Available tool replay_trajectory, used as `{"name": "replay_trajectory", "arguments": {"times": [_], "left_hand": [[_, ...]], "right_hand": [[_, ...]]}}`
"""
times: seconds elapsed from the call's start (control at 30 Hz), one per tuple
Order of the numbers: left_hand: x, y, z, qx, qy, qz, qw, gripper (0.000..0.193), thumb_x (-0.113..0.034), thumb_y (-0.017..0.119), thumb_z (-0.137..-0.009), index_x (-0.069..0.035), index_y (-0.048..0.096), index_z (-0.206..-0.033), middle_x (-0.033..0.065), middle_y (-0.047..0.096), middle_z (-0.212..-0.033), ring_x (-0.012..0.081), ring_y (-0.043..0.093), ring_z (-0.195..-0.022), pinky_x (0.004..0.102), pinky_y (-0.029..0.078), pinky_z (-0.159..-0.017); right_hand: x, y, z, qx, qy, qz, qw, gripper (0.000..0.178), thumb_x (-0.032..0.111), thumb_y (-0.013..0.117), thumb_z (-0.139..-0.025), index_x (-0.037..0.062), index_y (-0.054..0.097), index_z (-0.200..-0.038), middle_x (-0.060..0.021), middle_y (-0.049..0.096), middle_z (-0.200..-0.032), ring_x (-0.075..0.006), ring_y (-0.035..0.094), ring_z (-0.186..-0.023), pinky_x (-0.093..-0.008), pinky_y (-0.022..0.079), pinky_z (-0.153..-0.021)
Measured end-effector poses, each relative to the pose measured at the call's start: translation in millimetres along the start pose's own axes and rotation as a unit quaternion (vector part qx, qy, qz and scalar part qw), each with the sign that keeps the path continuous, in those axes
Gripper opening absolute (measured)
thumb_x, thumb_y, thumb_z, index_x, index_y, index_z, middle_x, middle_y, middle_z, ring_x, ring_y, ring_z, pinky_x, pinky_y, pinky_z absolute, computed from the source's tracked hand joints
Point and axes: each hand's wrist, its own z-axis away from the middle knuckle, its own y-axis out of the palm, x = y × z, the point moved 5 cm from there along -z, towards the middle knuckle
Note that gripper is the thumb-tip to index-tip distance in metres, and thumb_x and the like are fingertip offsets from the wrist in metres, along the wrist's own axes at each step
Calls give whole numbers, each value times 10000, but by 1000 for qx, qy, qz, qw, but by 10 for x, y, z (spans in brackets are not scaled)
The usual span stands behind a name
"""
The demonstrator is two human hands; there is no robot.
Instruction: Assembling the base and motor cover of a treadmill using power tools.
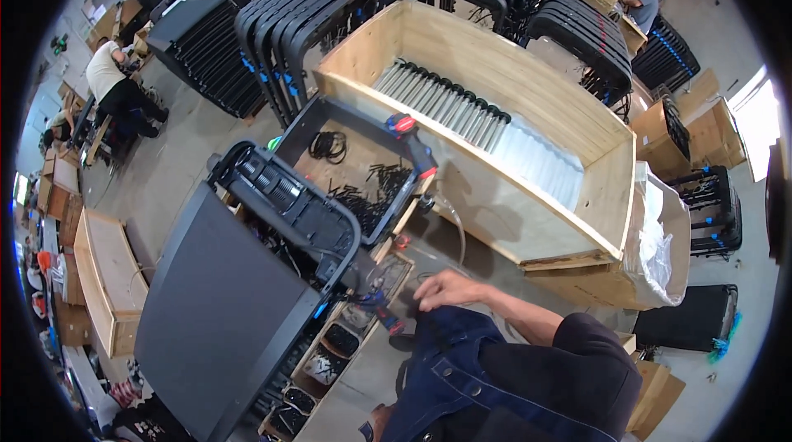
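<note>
My right hand [448,287] hovers just above the lap of my dark blue apron [462,368], its fingers curled together. Whatever they hold, if anything, is hidden. Of my left hand [380,422] only a sliver shows past the apron at the lower edge, its fingers out of sight. Close to my right hand, a red-and-blue power driver [381,312] rests beside a row of small parts trays [339,340]. Left of these lies a large machine, perhaps a treadmill, with a flat dark deck [223,310] and an uncovered motor compartment [276,186].
A grey bin [301,132] holds black screws and a cable coil; a second power driver [410,143] stands at its rim. Behind it, a wooden crate [569,223] contains metal rollers [445,104]. Black frames [309,9] are stacked beyond. Another person [107,70] bends over work at far left.
</note>
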Motion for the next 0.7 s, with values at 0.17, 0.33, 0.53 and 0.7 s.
{"name": "replay_trajectory", "arguments": {"times": [0.17,0.33,0.53,0.7], "left_hand": [[-314,-136,593,22,-51,4,998,410,-261,695,-892,36,657,-1171,138,700,-975,255,676,-986,398,544,-884],[-1406,1,1052,92,-159,103,978,416,-272,702,-889,30,659,-1170,138,696,-975,270,672,-981,410,545,-873],[-2685,661,1427,37,-275,346,896,423,-286,710,-885,23,663,-1169,139,691,-975,287,667,-975,423,547,-859],[-3132,985,1982,-11,-279,535,798,428,-298,717,-882,17,665,-1167,140,687,-974,301,663,-970,435,548,-847]], "right_hand": [[714,-2736,544,-442,-202,-88,870,272,138,698,-876,-34,686,-1086,-79,722,-885,-139,688,-803,-294,567,-740],[-589,-5139,-392,-499,-93,-248,825,345,194,647,-904,-30,633,-1165,-117,708,-937,-210,698,-799,-331,587,-718],[-2975,-5877,-1651,-399,173,-313,844,360,332,754,-884,98,532,-723,-6,478,-594,-127,436,-415,-321,371,-362],[-2940,-5905,-2143,-444,142,-261,845,559,486,859,-750,48,574,-946,-20,523,-628,-135,457,-417,-303,328,-335]]}}
